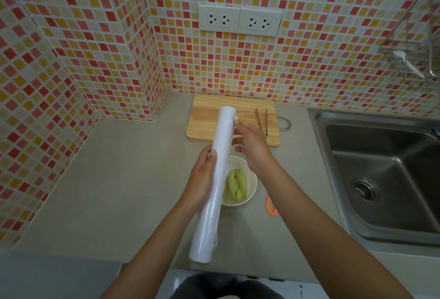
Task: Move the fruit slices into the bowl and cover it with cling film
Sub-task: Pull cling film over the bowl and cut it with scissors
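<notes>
Slices [234,184] sit in the bowl [252,180] at 6 o'clock of the board [207,117]. Left fingers [212,155] wrap the film roll [215,179]; right hand [253,149], loosely spread and empty, may miss the film's edge, tangling it.

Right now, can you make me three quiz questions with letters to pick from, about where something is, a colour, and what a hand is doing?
1. Where do the thin metal tongs lie?
A. in the steel sink
B. on the wooden cutting board
C. in the bowl

2. What colour are the fruit slices in the round white bowl?
A. pale green
B. red
C. purple

3. What is the left hand doing?
A. resting flat on the counter
B. holding the tongs
C. gripping the long white cling film roll

Answers:
1 B, the tongs rest on the board's right side.
2 A, the slices look pale green.
3 C, its fingers wrap the roll while the right hand is open beside the roll.
</notes>
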Demonstrator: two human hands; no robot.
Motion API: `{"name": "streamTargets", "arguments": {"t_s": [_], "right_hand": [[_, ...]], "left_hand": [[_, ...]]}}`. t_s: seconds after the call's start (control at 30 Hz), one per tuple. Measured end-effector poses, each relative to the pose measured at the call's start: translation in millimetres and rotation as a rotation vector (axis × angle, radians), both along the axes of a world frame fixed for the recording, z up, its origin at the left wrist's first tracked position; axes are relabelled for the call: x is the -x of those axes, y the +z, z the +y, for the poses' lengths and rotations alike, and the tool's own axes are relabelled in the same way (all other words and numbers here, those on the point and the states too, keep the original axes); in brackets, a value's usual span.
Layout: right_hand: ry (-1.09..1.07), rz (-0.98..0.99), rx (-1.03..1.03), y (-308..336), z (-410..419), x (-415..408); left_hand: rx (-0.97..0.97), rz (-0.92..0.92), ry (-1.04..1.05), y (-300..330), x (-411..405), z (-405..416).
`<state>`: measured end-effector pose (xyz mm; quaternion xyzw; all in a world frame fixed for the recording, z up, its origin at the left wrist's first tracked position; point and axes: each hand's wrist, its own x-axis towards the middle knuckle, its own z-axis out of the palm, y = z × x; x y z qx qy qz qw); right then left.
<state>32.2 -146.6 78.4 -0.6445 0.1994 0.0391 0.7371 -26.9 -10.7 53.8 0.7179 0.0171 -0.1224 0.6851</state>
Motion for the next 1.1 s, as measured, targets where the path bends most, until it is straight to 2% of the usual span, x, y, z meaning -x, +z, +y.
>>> {"name": "streamTargets", "arguments": {"t_s": [0.3,0.4,0.5,0.63,0.83,1.03,1.1], "right_hand": [[-0.079,-0.032,-0.074,-4.0,-3.4,-6.1],[0.022,0.014,0.113,-10.0,7.3,-1.3],[0.088,-0.054,0.273,-15.3,15.4,0.2],[0.014,-0.099,0.276,-14.1,14.2,1.6],[0.121,-0.159,0.386,-22.1,30.0,19.7],[0.065,-0.127,0.210,-23.8,17.5,23.2],[0.074,-0.119,0.226,-28.6,21.8,29.5]], "left_hand": [[-0.013,0.006,0.076,-5.7,-0.3,3.7],[-0.021,0.004,0.079,-7.0,-0.1,1.7],[-0.030,-0.001,0.088,-8.6,-0.7,1.4],[-0.034,-0.014,0.089,-8.0,-3.0,2.2],[-0.015,-0.023,0.131,-6.0,-10.7,1.6],[-0.019,-0.053,0.130,-7.8,-13.4,1.5],[-0.008,-0.053,0.144,-7.1,-13.6,-1.1]]}}
